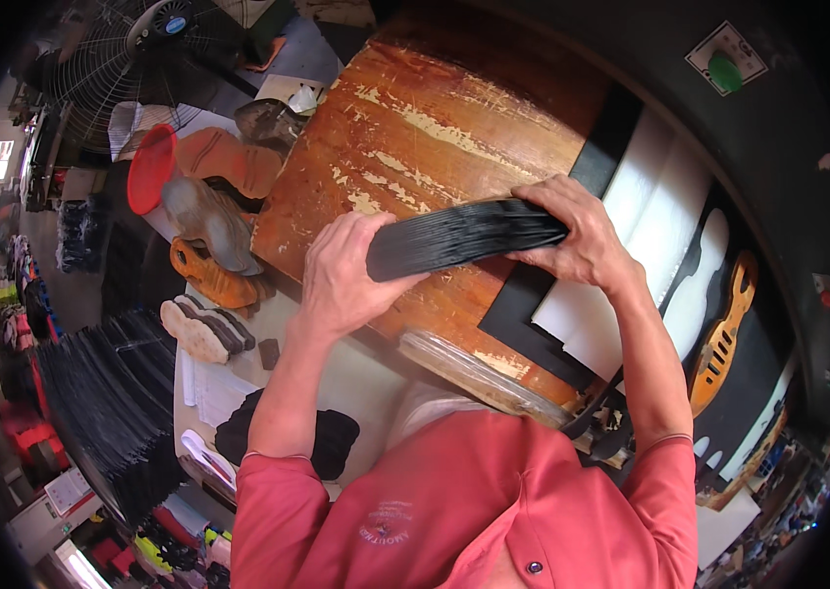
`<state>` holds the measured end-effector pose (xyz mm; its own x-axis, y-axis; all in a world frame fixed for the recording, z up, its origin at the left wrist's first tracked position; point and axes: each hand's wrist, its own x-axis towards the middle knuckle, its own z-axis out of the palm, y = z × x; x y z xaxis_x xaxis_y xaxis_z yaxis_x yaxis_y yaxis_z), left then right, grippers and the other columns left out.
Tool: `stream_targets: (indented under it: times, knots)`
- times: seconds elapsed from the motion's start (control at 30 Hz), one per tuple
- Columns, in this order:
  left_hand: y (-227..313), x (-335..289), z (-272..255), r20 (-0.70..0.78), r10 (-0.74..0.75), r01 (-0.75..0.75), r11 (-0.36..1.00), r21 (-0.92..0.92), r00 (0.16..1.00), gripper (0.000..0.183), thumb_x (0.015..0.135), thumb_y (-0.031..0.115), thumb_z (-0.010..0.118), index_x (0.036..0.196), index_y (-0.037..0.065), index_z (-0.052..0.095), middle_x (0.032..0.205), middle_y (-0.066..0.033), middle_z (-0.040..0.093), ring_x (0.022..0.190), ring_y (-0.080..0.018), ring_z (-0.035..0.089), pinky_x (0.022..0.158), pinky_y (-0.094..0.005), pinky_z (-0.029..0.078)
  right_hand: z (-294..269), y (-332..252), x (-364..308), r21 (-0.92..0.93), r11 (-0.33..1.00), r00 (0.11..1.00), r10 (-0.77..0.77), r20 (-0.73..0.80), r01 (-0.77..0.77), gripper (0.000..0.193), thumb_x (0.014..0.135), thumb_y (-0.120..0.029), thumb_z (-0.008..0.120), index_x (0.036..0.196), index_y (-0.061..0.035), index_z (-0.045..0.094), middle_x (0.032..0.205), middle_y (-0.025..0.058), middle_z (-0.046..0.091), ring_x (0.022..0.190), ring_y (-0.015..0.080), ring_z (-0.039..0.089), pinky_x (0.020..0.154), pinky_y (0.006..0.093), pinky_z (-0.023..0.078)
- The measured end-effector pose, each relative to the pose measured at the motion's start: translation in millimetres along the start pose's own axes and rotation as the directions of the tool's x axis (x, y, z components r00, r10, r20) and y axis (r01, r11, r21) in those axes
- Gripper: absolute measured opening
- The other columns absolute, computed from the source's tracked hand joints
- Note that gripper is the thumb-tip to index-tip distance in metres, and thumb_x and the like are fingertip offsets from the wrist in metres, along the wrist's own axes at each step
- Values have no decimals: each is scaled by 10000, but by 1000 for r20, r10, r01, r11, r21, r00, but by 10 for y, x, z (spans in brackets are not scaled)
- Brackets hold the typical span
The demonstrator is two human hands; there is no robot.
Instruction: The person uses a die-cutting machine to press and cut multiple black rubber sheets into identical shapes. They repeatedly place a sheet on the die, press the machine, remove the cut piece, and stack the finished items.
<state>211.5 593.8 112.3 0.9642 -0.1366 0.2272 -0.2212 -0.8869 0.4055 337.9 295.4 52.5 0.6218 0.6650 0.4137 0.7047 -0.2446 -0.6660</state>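
Closest in, at the lower edge, see the red shirt [435, 491], with bare forearms reaching forward from its sleeves. Just ahead, along the near edge of the worn wooden surface [454, 98], note a long, shiny, clear-wrapped piece [474, 375]; keep the elbows off it. To its left, beside the left forearm, find a crumpled black cloth [338, 440].

Next out, find the black stack [464, 238], apparently made of thin layers, held over the wooden surface and slanting a little upward to the right in view. Grasping its left end with the fingers of the left hand [338, 270], with thumb along the lower side; grasping its right end likewise with the fingers of the right hand [582, 236]. Cannot tell the force of the squeeze, nor any contact between stack and wood. For a good hold, press evenly at both ends, keep the layers flush, and avoid bowing the middle enough to let any slip. Check the ridged face for stray edges before loosening either side.

Farther right, see white sheets [652, 211] and an orange slotted piece [726, 339]. Farther left, see a grey foot-shaped form [201, 221] near a red rounded object [151, 169], and a tall black pile [106, 402]. Farthest, at upper left, see a wire-caged fan [106, 74].
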Motion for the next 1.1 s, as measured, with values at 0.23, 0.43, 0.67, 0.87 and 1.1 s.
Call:
stream_targets:
  times: [0.23, 0.43, 0.67, 0.87, 1.1]
  knots:
    - [33, 22, 4, 28, 49, -53, 984, 172, 998, 878, 717, 337, 973, 1450, 50, 586, 1345, -179, 651, 1271, -400, 614, 1086, -512, 482, -40, -206, 43, -296, 942, 956, 220, 192, -157, 1051, 689, -260, 977, 1577, -32, 461, 1389, 208, 614, 1282, 417, 575, 1148, 491, 451]
    - [-5, -3, 125, -37, 62, -56, 987, 151, 997, 947, 705, 369, 970, 1499, 66, 553, 1442, -165, 608, 1386, -399, 538, 1180, -539, 398, 169, -542, 209, -423, 906, 977, 79, 199, 13, 1200, 678, -347, 975, 1654, -49, 342, 1650, 222, 413, 1566, 427, 340, 1328, 591, 204]
    - [-248, -88, 84, -42, 40, -38, 998, 51, 998, 1027, 652, 327, 1001, 1528, 74, 528, 1453, -175, 613, 1364, -407, 559, 1178, -521, 408, 456, -376, 327, -448, 893, 945, 187, 268, -50, 1080, 689, -285, 945, 1591, -7, 421, 1196, 164, 687, 1152, 360, 640, 1054, 491, 495]
    - [-473, -187, 105, -144, 19, -28, 998, -58, 989, 1145, 606, 323, 1027, 1577, 75, 473, 1509, -176, 579, 1427, -431, 511, 1232, -568, 355, 445, -452, 381, -434, 901, 949, 160, 271, -28, 1181, 689, -364, 963, 1629, 1, 347, 1242, 173, 677, 1205, 360, 630, 1158, 523, 429]
    - [-405, -228, 239, -199, 98, -101, 995, -4, 975, 1111, 635, 377, 1011, 1573, 93, 488, 1491, -174, 587, 1394, -422, 539, 1186, -581, 404, 524, -472, 414, -448, 893, 966, 76, 246, 43, 1301, 669, -440, 970, 1663, 4, 257, 1283, 182, 678, 1242, 362, 630, 1191, 549, 396]
